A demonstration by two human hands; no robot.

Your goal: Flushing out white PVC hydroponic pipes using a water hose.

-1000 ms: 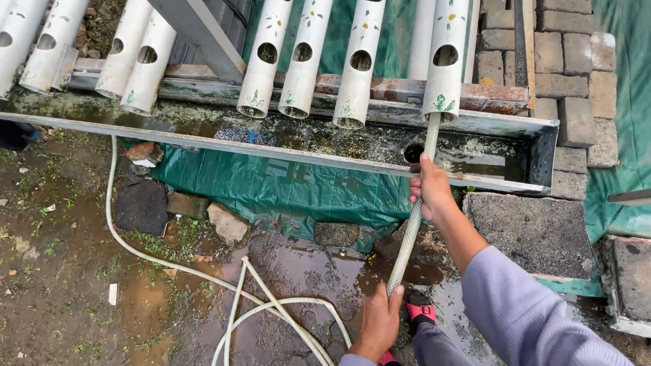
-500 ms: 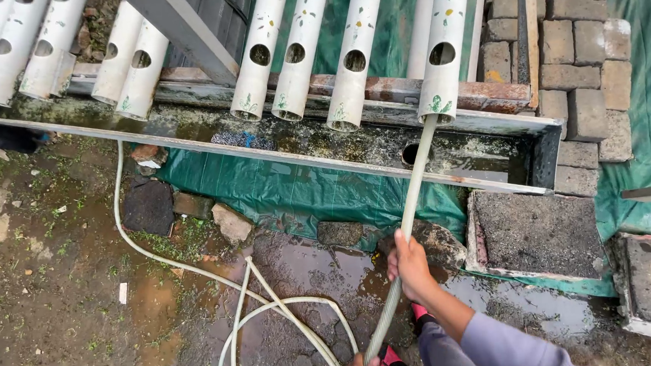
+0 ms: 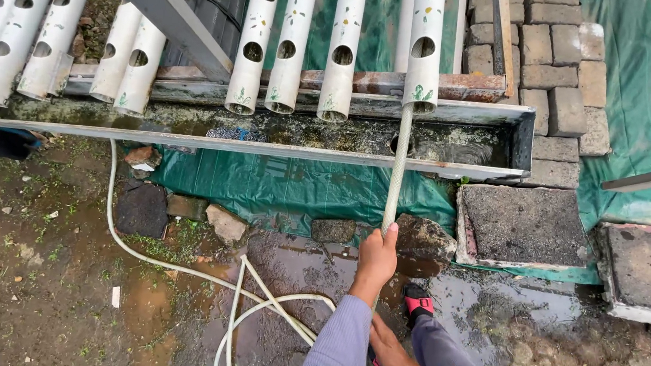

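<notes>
A whitish braided hose point(image 3: 397, 164) runs from the open lower end of the rightmost white pipe point(image 3: 426, 44) down toward me. My left hand point(image 3: 376, 260) is shut on the hose just below the green tarp, thumb along it. My right hand point(image 3: 391, 350) is lower, by my leg, half hidden under my left sleeve; its grip does not show. More hose lies looped point(image 3: 258, 309) on the wet ground to the left.
Several white pipes with round holes slope into a long metal gutter point(image 3: 264, 145) holding dirty water. A green tarp point(image 3: 289, 188) hangs below it. Rocks point(image 3: 422, 239), concrete blocks point(image 3: 524, 224) and stacked pavers point(image 3: 557, 67) sit to the right. My red shoe point(image 3: 419, 302) stands in a puddle.
The right hand slid down the hose from near the gutter and dropped low. The left hand came up and now grips the hose below the tarp.
</notes>
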